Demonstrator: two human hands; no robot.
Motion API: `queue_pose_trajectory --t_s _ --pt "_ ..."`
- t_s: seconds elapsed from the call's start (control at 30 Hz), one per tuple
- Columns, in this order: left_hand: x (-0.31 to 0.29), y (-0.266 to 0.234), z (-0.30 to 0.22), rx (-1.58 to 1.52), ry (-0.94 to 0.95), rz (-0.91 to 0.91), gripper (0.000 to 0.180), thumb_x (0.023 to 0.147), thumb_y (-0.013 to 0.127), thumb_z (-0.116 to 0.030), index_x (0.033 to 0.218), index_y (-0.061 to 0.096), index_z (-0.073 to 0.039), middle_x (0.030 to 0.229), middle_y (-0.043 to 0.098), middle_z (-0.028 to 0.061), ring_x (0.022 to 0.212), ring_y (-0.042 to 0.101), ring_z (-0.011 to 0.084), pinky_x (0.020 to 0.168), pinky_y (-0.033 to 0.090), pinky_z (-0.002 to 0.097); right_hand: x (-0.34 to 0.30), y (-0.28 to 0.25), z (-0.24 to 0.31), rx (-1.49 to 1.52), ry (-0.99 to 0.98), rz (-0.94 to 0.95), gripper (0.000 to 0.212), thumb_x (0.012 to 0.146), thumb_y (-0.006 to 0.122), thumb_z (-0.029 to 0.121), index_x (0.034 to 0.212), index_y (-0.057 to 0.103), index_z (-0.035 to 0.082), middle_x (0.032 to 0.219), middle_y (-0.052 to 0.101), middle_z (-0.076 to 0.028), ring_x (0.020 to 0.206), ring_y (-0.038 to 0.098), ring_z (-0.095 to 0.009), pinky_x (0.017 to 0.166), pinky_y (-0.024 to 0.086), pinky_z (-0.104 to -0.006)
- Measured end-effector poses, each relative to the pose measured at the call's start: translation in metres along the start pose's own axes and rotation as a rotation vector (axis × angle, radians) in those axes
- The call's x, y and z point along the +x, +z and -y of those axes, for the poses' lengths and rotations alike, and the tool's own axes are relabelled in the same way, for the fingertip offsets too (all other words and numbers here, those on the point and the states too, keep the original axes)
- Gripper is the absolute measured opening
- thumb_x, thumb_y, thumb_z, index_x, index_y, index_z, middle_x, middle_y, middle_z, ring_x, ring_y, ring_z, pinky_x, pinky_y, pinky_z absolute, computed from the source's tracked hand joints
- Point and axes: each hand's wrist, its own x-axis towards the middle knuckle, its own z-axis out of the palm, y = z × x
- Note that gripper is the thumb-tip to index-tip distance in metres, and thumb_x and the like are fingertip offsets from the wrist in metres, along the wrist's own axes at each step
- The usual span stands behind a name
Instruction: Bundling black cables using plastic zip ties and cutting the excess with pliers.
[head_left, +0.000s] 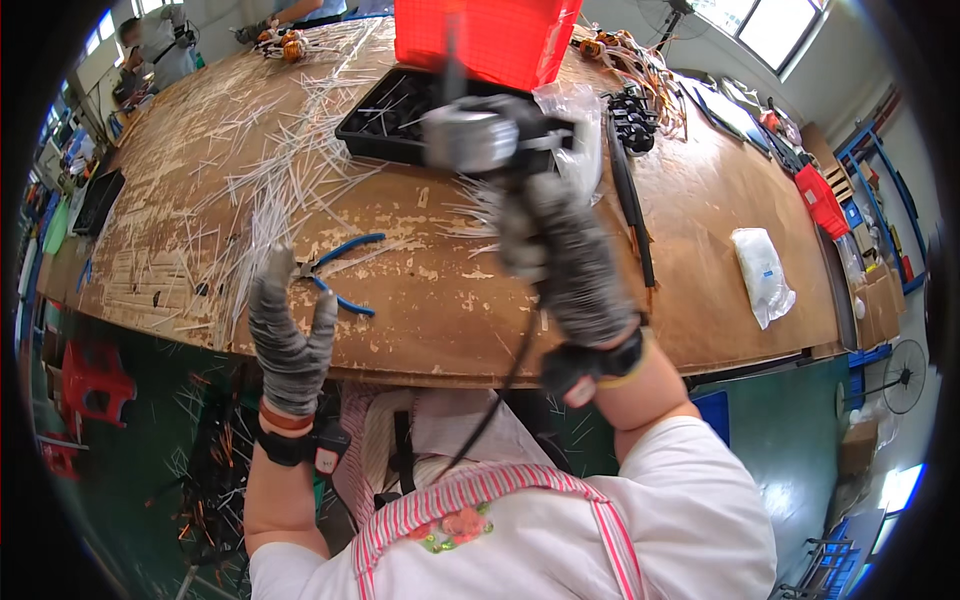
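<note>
My left hand [288, 335], in a grey knit glove, is held over the table's front edge with thumb and fingers apart and nothing in it. Beside its fingertips lie pliers with blue handles [352, 244], the jaws partly hidden. My right hand [575, 262], also gloved and smeared by motion, is raised with its fingers wrapped round a dark corded tool with a silver barrel [480, 138]. The tool is too blurred to name its kind. A black cord [510, 385] hangs from that hand toward my lap. Behind the tool stands a black tray [385, 145] holding small dark parts.
Thin white strips [275, 205] litter the wooden table [420, 330]. A red bin [490, 40] rises behind the tray. Wired parts [632, 120], a long black bar [630, 200] and a white packet [762, 275] lie at right. Another person [160, 45] is at far left.
</note>
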Motion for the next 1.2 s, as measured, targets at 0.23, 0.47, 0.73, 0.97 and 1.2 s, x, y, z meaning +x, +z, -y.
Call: queue_pose_trajectory --t_s 0.23,0.47,0.73,0.97,1.2 --pt "-0.057 0.024 0.036 0.003 -0.323 0.077 0.054 0.089 0.063 -0.007 0.139 0.043 -0.004 0.127 0.055 0.0152 0.112 0.057 0.0272 0.097 0.046 0.0375 0.010 -0.168 0.117 -0.725 -0.173 -0.480 0.029 0.094 0.061 0.039 0.090 0.067 0.012 0.061 0.046 0.008 0.049 0.039 -0.004 0.045 0.030 -0.0203" --pt "-0.065 0.043 0.051 0.049 -0.489 -0.026 0.049 0.092 0.059 -0.006 0.138 0.045 -0.004 0.124 0.057 0.0136 0.109 0.058 0.0247 0.094 0.048 0.0354 0.091 -0.298 0.107 -1.522 0.247 -0.719 0.049 0.090 0.047 0.045 0.067 0.067 0.006 0.057 0.062 -0.009 0.048 0.059 -0.023 0.050 0.048 -0.0360" --pt "-0.075 0.041 0.056 0.072 -0.514 -0.048 0.043 0.092 0.058 -0.004 0.134 0.048 -0.003 0.117 0.059 0.0135 0.104 0.061 0.0241 0.092 0.049 0.0351 0.165 -0.306 0.011 -1.876 0.557 -0.629 0.051 0.092 0.043 0.042 0.122 0.063 0.006 0.121 0.062 -0.023 0.115 0.059 -0.038 0.099 0.045 -0.0452" --pt "-0.070 0.040 0.049 0.067 -0.537 -0.039 0.040 0.092 0.058 -0.004 0.132 0.050 -0.003 0.115 0.060 0.0132 0.102 0.060 0.0232 0.090 0.049 0.0350 0.180 -0.271 -0.014 -2.012 0.577 -0.426 0.050 0.091 0.052 0.031 0.133 0.053 0.005 0.132 0.054 -0.025 0.123 0.053 -0.039 0.105 0.041 -0.0445" --pt "-0.069 0.044 0.049 0.064 -0.547 -0.030 0.037 0.093 0.056 -0.004 0.130 0.051 -0.002 0.112 0.060 0.0127 0.100 0.061 0.0224 0.090 0.049 0.0344 0.237 -0.369 -0.048 -2.151 0.173 -0.649 0.056 0.097 0.035 0.034 0.147 0.035 0.009 0.151 0.036 -0.016 0.139 0.036 -0.027 0.116 0.026 -0.0390"
